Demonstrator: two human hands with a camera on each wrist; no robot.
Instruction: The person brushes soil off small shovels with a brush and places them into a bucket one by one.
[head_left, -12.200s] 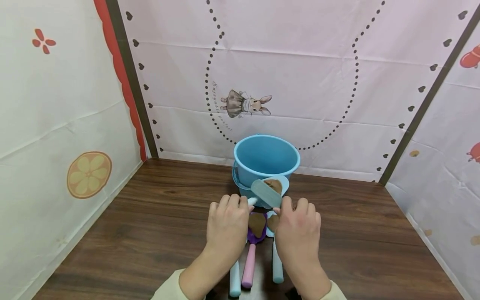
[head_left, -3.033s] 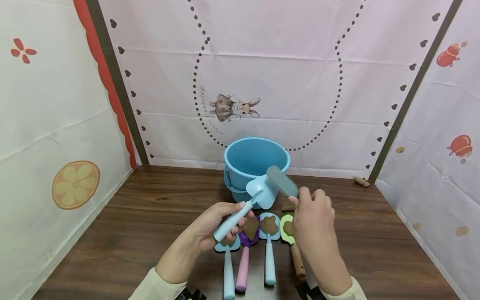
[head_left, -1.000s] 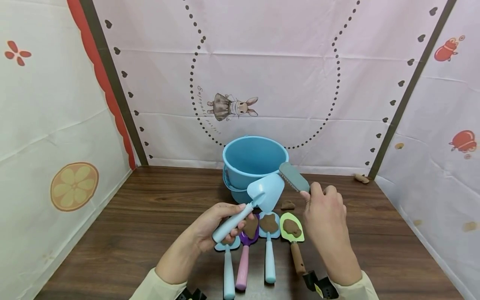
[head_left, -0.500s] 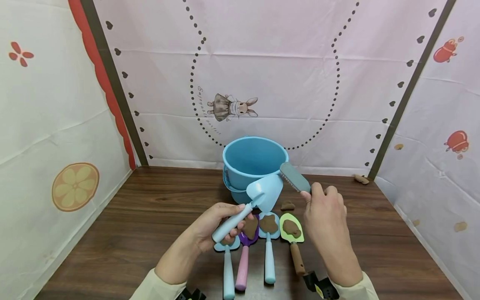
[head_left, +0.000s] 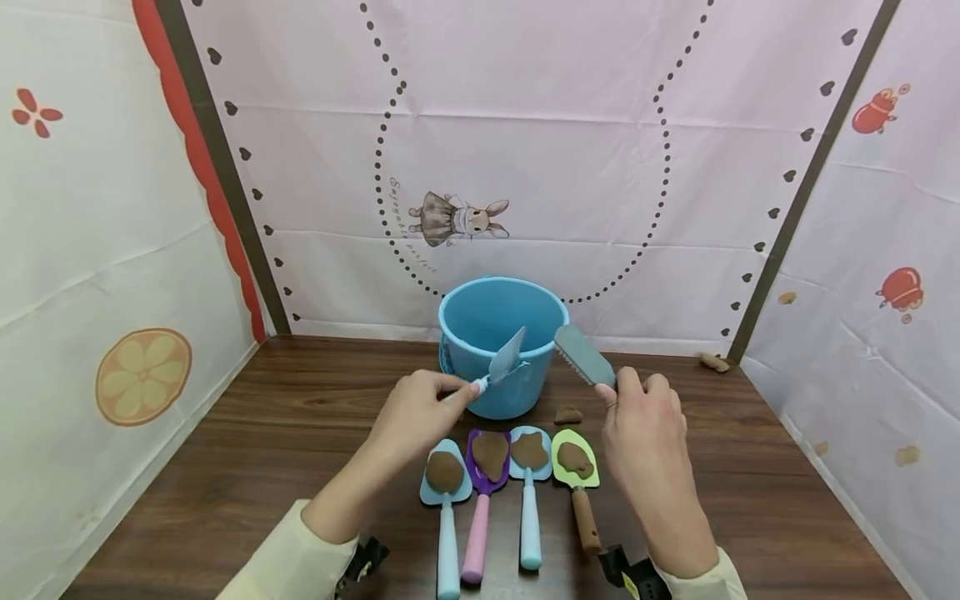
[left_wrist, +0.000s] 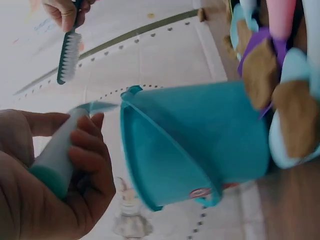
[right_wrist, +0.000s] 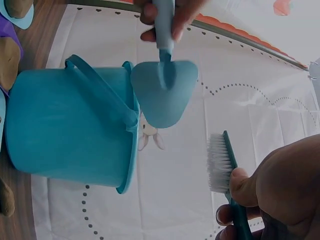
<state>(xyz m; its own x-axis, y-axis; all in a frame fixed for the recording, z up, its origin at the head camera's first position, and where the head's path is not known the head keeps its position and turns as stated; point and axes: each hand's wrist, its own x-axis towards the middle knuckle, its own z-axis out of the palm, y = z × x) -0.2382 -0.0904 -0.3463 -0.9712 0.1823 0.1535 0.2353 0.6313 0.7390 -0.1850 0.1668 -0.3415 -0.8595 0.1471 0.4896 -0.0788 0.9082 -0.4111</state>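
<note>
My left hand (head_left: 416, 417) grips the handle of a light blue toy shovel (head_left: 507, 357), its blade bare and turned nearly edge-on in front of the blue bucket's (head_left: 510, 396) rim. In the left wrist view, the fingers curl round the pale handle (left_wrist: 62, 147). My right hand (head_left: 647, 437) holds a grey-green brush (head_left: 585, 354) with white bristles (right_wrist: 220, 162), raised right of the bucket and apart from the shovel. Below the hands lie a blue shovel (head_left: 447, 542), a purple shovel with a pink handle (head_left: 476, 537), another blue shovel (head_left: 530, 521) and a green one (head_left: 585, 521), each bearing a brown lump.
A loose brown lump (head_left: 567, 415) lies on the wooden table (head_left: 300, 467) right of the bucket. Another brown piece (head_left: 714, 362) is at the back right corner. Printed cloth walls (head_left: 562, 167) enclose the table on the back and both sides.
The brush, against the clay-bearing shovel 12.2 s ago, has moved off right. The held shovel's blade became bare, then turned from face-up to edge-on as the left hand rolled over.
</note>
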